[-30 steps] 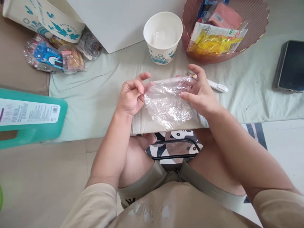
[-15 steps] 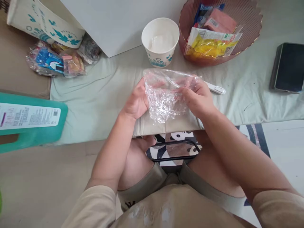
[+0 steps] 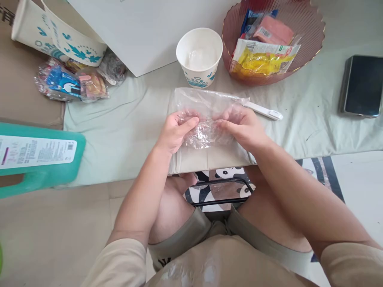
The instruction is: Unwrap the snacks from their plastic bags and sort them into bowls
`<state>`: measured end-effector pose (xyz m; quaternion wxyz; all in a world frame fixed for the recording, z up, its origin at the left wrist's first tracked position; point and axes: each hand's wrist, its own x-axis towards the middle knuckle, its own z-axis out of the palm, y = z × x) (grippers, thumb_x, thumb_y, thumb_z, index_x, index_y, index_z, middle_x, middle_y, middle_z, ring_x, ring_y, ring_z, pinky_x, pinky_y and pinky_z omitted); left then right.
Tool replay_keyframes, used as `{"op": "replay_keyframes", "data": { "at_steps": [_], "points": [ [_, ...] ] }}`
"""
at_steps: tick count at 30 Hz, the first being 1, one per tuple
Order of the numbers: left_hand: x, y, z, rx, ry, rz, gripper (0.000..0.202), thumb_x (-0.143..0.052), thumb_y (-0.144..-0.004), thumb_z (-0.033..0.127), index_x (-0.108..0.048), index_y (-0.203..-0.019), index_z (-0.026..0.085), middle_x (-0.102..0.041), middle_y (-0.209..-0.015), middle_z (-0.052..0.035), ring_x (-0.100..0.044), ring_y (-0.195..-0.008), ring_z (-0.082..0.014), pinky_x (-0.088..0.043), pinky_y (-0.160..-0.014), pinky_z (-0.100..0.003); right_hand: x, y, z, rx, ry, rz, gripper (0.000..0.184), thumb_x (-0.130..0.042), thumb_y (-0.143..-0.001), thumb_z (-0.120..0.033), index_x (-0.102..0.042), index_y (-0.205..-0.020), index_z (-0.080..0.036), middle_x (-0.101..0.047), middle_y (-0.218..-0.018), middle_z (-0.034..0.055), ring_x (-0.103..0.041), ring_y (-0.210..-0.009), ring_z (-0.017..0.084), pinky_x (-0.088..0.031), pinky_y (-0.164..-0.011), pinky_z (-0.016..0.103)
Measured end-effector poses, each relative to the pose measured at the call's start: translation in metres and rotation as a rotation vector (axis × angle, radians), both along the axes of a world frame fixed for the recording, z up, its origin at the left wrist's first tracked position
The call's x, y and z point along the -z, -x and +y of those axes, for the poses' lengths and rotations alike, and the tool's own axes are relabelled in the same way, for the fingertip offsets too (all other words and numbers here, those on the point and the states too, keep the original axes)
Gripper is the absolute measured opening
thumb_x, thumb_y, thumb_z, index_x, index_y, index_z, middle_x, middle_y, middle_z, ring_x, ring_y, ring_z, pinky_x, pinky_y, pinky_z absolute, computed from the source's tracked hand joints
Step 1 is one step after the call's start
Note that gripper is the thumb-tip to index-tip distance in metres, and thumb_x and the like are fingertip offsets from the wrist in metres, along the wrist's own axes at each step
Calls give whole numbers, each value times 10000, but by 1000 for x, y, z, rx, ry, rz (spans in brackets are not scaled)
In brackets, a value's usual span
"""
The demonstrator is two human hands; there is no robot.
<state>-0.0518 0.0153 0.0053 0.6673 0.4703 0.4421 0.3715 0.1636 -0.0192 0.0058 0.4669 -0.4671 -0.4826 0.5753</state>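
A clear plastic bag [image 3: 206,99] is stretched between both hands just above the cloth, its lower part crumpled. My left hand [image 3: 176,131] pinches the bag's left side between thumb and fingers. On the right side, my right hand [image 3: 243,125] grips the same bag, thumb on top. Some fingertips show only through the film. Just beyond the bag stands a white paper cup [image 3: 200,57] with blue-green leaf prints. A white plastic stick-like object [image 3: 266,111] lies partly beneath the bag, beside my right hand; its far end is hidden.
A pink ribbed bowl [image 3: 275,75] holds wrapped snacks. To the right lies a black phone-like device [image 3: 363,85]. At left are a green jug [image 3: 64,173], wrapped snacks [image 3: 70,81] and tilted paper cups [image 3: 74,46]. A white box [image 3: 143,36] stands behind.
My left hand has shifted its hold, with the thumb now over the front of the bag. Both hands have come closer together, and the crumpled lower part is gathered shorter.
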Motion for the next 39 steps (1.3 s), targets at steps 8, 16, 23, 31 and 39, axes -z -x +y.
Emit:
{"op": "replay_keyframes", "data": {
  "at_steps": [8, 16, 23, 31, 39],
  "points": [
    [-4, 3, 1, -31, 66, 47, 407, -874, -726, 465, -637, -953, 224, -735, -683, 22, -690, -510, -151, -442, -390, -213, -2, -1, -2, 133, 3, 2, 362, -809, -804, -465, -513, -843, -261, -551, -603, -67, -484, -483, 95, -351, -441, 245],
    [-8, 8, 1, 75, 65, 92, 463, -876, -710, 385, -631, -1060, 206, -715, -640, 44, -691, -486, -147, -454, -403, -200, -9, -3, -5, 35, 110, 31, 290, -823, -781, -397, -632, -922, -230, -537, -560, -84, -452, -450, 82, -395, -437, 239],
    [-14, 8, 0, 8, 27, -96, 297, -861, -702, 351, -670, -893, 229, -598, -497, 96, -545, -372, -93, -393, -352, -184, -7, -2, -5, 47, 89, 246, 267, -769, -781, -388, -627, -981, -282, -547, -577, -81, -451, -436, 117, -370, -414, 268],
    [-10, 14, 6, 59, -84, -93, 267, -669, -754, 403, -714, -624, 174, -639, -595, -46, -593, -530, -132, -469, -464, -254, -3, -9, -4, 83, -4, 73, 365, -549, -910, -549, -652, -746, -240, -607, -746, 41, -511, -613, 157, -412, -544, 314],
    [-4, 14, 5, -29, -162, 115, 279, -814, -624, 240, -642, -842, 222, -629, -853, 6, -542, -580, -81, -453, -505, -232, 3, -4, -6, 71, -63, -192, 347, -812, -770, -418, -567, -967, -270, -612, -952, -9, -469, -573, 87, -403, -495, 269]
  ]
}}
